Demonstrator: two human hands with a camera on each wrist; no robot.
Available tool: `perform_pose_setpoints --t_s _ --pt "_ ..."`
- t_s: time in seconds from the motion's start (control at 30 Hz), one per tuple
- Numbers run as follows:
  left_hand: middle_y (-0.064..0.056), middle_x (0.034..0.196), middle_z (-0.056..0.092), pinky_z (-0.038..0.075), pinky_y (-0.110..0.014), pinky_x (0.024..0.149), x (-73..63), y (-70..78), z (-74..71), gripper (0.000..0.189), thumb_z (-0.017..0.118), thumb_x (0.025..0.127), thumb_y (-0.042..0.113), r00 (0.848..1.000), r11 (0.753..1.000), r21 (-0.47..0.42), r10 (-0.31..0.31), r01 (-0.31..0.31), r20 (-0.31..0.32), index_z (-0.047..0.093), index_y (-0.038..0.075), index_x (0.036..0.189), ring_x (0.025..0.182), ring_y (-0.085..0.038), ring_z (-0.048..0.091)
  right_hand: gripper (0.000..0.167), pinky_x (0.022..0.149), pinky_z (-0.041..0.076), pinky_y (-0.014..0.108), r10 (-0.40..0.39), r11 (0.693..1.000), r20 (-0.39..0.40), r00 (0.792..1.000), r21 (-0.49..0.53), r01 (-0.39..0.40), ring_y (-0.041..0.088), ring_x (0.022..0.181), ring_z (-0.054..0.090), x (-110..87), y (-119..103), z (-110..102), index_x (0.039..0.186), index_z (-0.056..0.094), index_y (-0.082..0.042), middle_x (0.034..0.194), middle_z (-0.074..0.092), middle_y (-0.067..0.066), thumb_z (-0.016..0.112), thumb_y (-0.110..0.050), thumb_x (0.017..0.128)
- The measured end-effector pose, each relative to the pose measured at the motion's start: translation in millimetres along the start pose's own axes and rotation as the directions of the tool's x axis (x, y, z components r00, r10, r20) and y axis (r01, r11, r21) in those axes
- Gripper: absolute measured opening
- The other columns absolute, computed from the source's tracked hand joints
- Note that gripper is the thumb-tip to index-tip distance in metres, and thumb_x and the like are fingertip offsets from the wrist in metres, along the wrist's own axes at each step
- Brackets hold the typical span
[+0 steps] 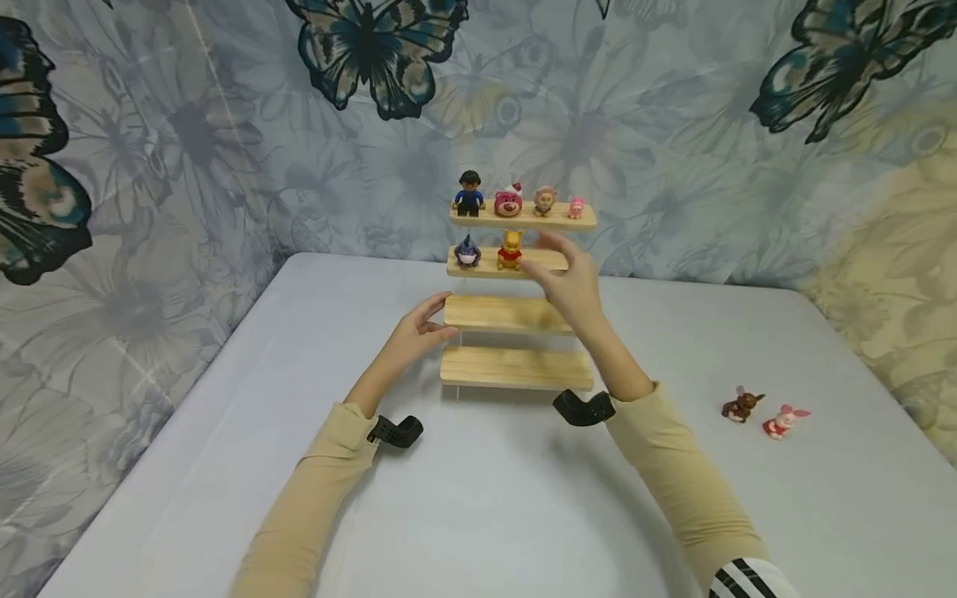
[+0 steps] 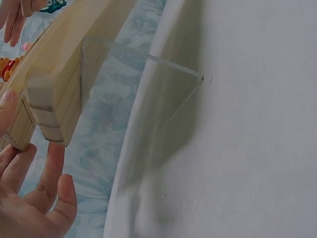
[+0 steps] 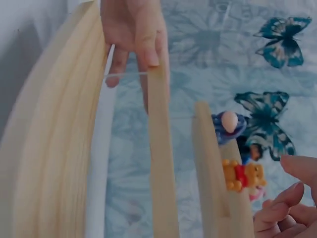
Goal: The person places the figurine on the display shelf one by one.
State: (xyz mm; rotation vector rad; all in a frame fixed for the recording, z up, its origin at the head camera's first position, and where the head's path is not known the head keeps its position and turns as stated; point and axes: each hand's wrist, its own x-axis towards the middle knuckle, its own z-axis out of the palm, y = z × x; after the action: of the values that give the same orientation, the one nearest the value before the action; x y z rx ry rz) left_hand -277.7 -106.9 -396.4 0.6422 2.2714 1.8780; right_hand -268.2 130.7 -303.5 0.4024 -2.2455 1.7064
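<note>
A wooden display stand (image 1: 516, 365) with stepped plank shelves stands on the table. My left hand (image 1: 414, 334) grips the left end of a middle shelf, the thumb above and the fingers beneath the plank (image 2: 54, 99). My right hand (image 1: 571, 282) is at the right part of the second shelf from the top, just right of the Winnie the Pooh figure (image 1: 511, 251). Its thumb and index finger are apart, with nothing seen between them. Left of Pooh sits the Eeyore figure (image 1: 467, 252). In the right wrist view, Pooh (image 3: 242, 176) shows close to my right fingers (image 3: 290, 206).
On the top shelf stand a dark-haired toy figure (image 1: 468, 194), a pink bear (image 1: 508, 201), a tan figure (image 1: 544, 200) and a small pink figure (image 1: 576, 208). A brown figure (image 1: 740, 405) and a Piglet figure (image 1: 783, 422) are on the white table (image 1: 463, 498), at right.
</note>
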Motion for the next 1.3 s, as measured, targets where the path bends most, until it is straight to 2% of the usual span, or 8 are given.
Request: perform_pose_setpoints --t_s 0.27,0.43,0.53,0.67,0.8,0.97,1.1,1.3 --pt "-0.015 0.142 0.026 0.044 -0.038 0.083 -0.1 25.6 2.8 0.066 0.064 0.085 0.016 0.999 0.996 0.076 0.037 -0.039 0.035 0.029 0.008 0.140 0.099 -0.027 0.054 0.042 0.034 0.029 0.024 -0.095 0.987 -0.025 0.995 -0.131 0.091 0.010 0.036 0.034 -45.6 2 -50 0.123 0.051 -0.002 0.114 0.053 0.014 0.063 -0.013 0.085" --pt "-0.019 0.141 0.024 0.043 -0.040 0.083 -7.5 35.6 9.6 0.064 0.061 0.086 0.009 0.999 0.998 0.055 0.018 -0.021 0.048 0.027 0.002 0.140 0.100 -0.032 0.053 0.035 0.033 0.034 0.040 -0.040 0.906 -0.019 0.999 -0.423 0.028 0.015 0.042 0.048 -58.8 64 -124 0.118 0.059 -0.024 0.108 0.059 -0.002 0.063 -0.033 0.085" --pt "-0.020 0.141 0.024 0.043 -0.040 0.084 -10.6 37.5 11.3 0.063 0.060 0.087 0.008 0.999 0.998 0.045 0.034 -0.036 0.042 0.027 0.001 0.139 0.101 -0.033 0.053 0.039 0.041 0.041 0.039 0.109 0.824 0.009 0.994 -0.560 -0.085 0.020 0.053 0.055 -70.8 62 -166 0.121 0.057 -0.018 0.115 0.055 0.007 0.059 -0.037 0.086" --pt "-0.020 0.141 0.024 0.043 -0.039 0.085 -13.9 35.6 8.7 0.062 0.060 0.087 0.007 0.999 0.999 0.041 0.026 -0.028 0.035 0.027 0.000 0.139 0.101 -0.034 0.052 0.051 0.046 0.041 0.030 0.275 0.736 0.058 0.960 -0.655 -0.171 0.020 0.053 0.052 -96.0 37 -197 0.124 0.048 0.001 0.093 0.056 0.022 0.055 -0.036 0.089" --pt "-0.021 0.141 0.024 0.044 -0.038 0.083 -17.4 32.2 4.2 0.063 0.060 0.086 0.006 1.000 1.000 0.031 -0.003 0.002 0.025 0.027 0.000 0.139 0.101 -0.035 0.052 0.063 0.041 0.036 0.030 0.417 0.653 0.082 0.905 -0.720 -0.236 0.018 0.045 0.045 -115.0 35 -215 0.127 0.039 0.009 0.058 0.049 0.011 0.054 -0.039 0.089" --pt "-0.022 0.141 0.023 0.045 -0.038 0.082 -17.2 29.8 2.7 0.063 0.060 0.087 0.006 1.000 0.999 0.033 -0.009 0.008 0.030 0.026 -0.001 0.139 0.101 -0.036 0.051 0.073 0.047 0.036 0.031 0.577 0.574 0.128 0.807 -0.766 -0.289 0.015 0.043 0.040 -123.0 53 -235 0.126 0.031 0.017 0.049 0.043 0.001 0.056 -0.040 0.087" --pt "-0.023 0.141 0.023 0.045 -0.037 0.083 -15.3 31.3 2.7 0.063 0.060 0.087 0.005 0.999 0.999 0.034 -0.010 0.008 0.035 0.025 -0.002 0.139 0.101 -0.036 0.051 0.073 0.048 0.039 0.033 0.643 0.565 0.151 0.751 -0.755 -0.332 0.014 0.044 0.042 -123.1 66 -244 0.123 0.030 0.020 0.062 0.052 0.004 0.059 -0.036 0.085" --pt "-0.022 0.140 0.024 0.045 -0.037 0.082 -14.4 35.0 -0.7 0.063 0.060 0.086 0.006 1.000 0.999 0.051 -0.011 0.010 0.017 0.026 -0.002 0.139 0.099 -0.036 0.052 0.068 0.046 0.042 0.031 0.605 0.590 0.158 0.780 -0.748 -0.306 0.015 0.046 0.046 -120.0 74 -247 0.119 0.037 0.020 0.102 0.051 0.034 0.062 -0.032 0.084"
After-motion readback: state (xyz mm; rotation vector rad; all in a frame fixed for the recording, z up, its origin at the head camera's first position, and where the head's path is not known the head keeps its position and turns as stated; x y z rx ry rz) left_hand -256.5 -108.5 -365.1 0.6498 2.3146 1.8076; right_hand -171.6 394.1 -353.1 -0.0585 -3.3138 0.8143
